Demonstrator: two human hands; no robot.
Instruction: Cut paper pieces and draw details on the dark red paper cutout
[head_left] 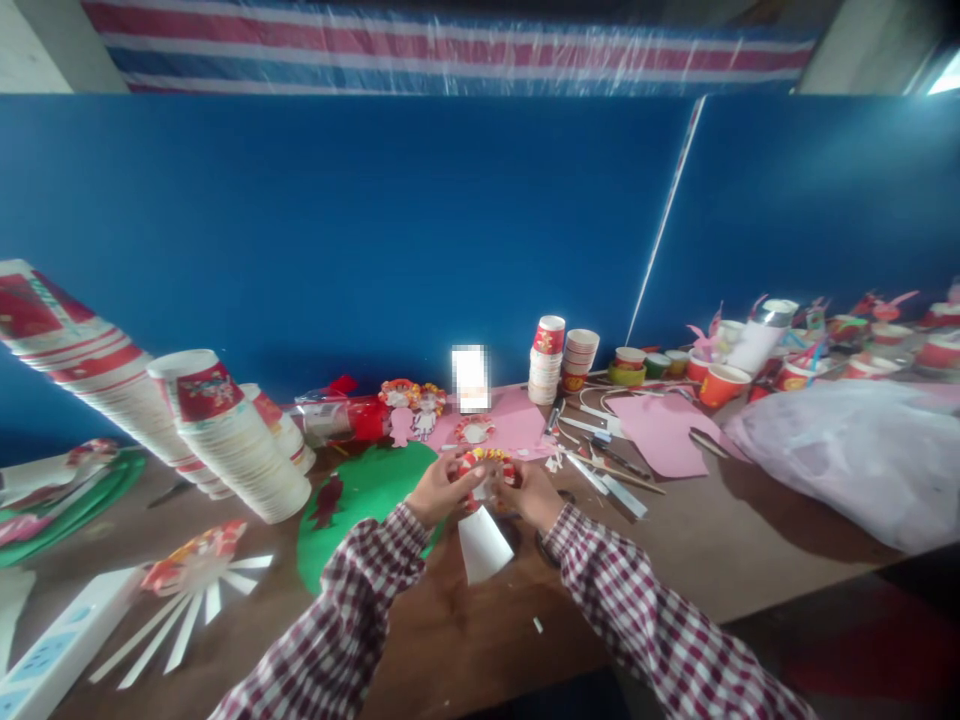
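Both my hands are raised over the middle of the table around a cut paper cup (489, 460), with red and yellow curled strips along its top. My left hand (441, 487) grips its left side, the thumb laid across the front. On the other side, my right hand (534, 492) pinches the edge with bent fingers. Just below them is a loose white paper piece (484, 545). Behind the hands, a similar curled ring (475, 430) rests on pink paper (517, 420). Green paper (360, 500) lies beside my left forearm, with a dark red cut-out (327, 500) on it.
Tall stacks of paper cups (232, 440) lean at left, near a splayed cut cup (202, 560) and a white power strip (67, 640). Shorter cup stacks (545, 360) stand at the back. Scissors and strips (607, 480) lie right, before a plastic bag (855, 460) and decorated cups (724, 383).
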